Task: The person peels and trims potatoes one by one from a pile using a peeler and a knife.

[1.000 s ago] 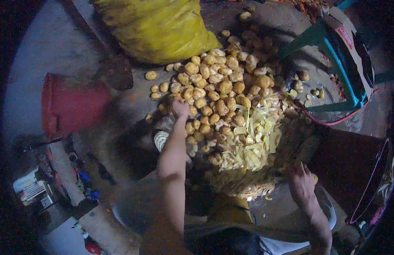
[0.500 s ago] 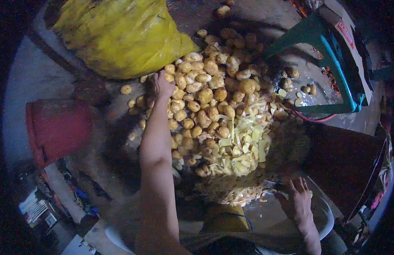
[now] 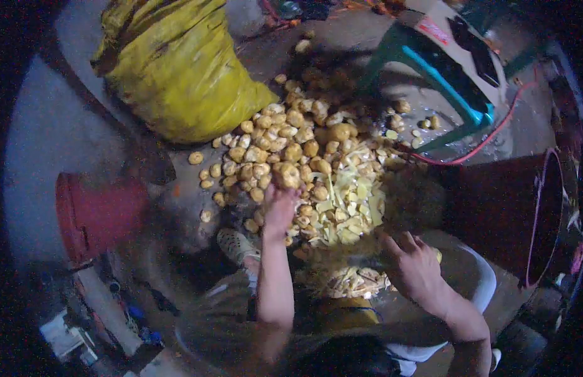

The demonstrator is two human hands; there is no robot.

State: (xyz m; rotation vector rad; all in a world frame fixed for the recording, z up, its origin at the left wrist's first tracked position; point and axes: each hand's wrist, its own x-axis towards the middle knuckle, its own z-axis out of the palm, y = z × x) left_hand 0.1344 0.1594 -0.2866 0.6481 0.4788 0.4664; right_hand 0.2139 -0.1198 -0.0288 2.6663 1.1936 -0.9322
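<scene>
My left hand [image 3: 280,210] is closed around a potato [image 3: 286,174] above the near side of a potato heap [image 3: 292,152]. To the right, my right hand [image 3: 417,273] is held palm down with its fingers curled; a small yellow bit shows past its outer edge, and what it grips is hidden. Between the hands and farther forward lie pale yellow slices and strips [image 3: 349,217] against the heap. Closer to my body is a pile of peelings [image 3: 355,283].
A full yellow sack [image 3: 184,75] stands at the upper left. A red bucket [image 3: 103,213] is at the left, a dark red tub [image 3: 499,210] at the right. A green stool [image 3: 442,81] with cardboard on it stands upper right, beside a pink cord [image 3: 492,139].
My left hand has come back from beside the sack toward me and to the right, now with a potato lifted. My right hand has moved up and left; the shiny blade near it no longer shows.
</scene>
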